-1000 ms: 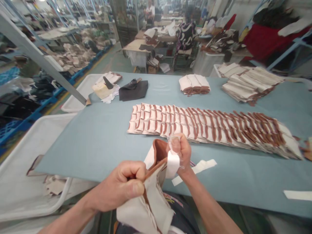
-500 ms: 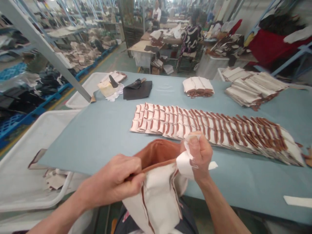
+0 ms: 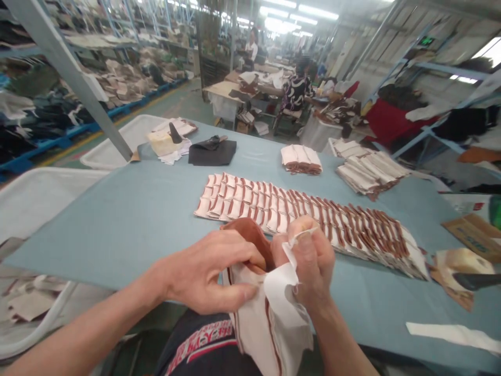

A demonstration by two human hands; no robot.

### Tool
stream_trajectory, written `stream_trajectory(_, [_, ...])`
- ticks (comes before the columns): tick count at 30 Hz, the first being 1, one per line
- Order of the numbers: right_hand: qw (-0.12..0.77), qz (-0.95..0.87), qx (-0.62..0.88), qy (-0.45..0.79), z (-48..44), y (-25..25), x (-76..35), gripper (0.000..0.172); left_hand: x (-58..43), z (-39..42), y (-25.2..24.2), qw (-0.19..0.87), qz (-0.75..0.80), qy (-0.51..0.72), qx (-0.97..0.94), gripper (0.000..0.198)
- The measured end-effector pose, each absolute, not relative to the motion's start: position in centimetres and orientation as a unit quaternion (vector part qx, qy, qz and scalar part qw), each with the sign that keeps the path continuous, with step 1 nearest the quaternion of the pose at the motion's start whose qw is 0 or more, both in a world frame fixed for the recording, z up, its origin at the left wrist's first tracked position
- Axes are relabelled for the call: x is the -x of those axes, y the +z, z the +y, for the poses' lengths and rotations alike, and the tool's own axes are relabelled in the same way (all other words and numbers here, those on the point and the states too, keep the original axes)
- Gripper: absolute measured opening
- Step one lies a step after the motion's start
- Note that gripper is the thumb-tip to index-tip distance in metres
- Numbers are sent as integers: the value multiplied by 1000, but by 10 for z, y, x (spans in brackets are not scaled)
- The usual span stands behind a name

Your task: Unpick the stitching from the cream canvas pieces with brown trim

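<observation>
A sewn tube of brown leather (image 3: 250, 318), with an off-white cloth-like outer face and dark seams, hangs over the table's near edge above my lap. My left hand (image 3: 211, 271) is closed on its upper rim, thumb on the pale side and fingers at the brown inside. My right hand (image 3: 315, 261) is closed in a pinch on a thin, curled white strip (image 3: 279, 284), which trails down over the pale side. Part of the rim and the strip's lower end are hard to make out behind my hands.
A long overlapping row of pale, brown-edged pieces (image 3: 274, 203) lies just beyond my hands. Folded stacks (image 3: 301, 159) and a black cloth (image 3: 213, 151) sit farther back. At right lies a loose white strip (image 3: 450, 334). White bins (image 3: 50, 188) stand left.
My left hand has shifted right along the rim, closer to my right hand, narrowing the opening. More of the white strip now hangs over the pale side. The view has tilted up and turned right.
</observation>
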State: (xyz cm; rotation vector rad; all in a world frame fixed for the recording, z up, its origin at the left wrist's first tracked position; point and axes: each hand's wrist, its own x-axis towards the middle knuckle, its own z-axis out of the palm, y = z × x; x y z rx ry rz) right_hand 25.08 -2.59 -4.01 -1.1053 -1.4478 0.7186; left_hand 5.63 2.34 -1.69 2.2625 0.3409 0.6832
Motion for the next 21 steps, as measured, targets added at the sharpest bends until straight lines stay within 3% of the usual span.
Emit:
stream_trajectory(6, [614,-531,429,397,-18,-55,-255,39,-73,16,-23,455,132,194,-859,9])
stream_trajectory(12, [680,-416,457,394,-2,-64,-332,39,-65,14,-38,520,176,167,-819,11])
stream_trajectory(21, [534,-606,502,308,-45,-61,-301,36,-73,15,-31,553,186,142,-799,12])
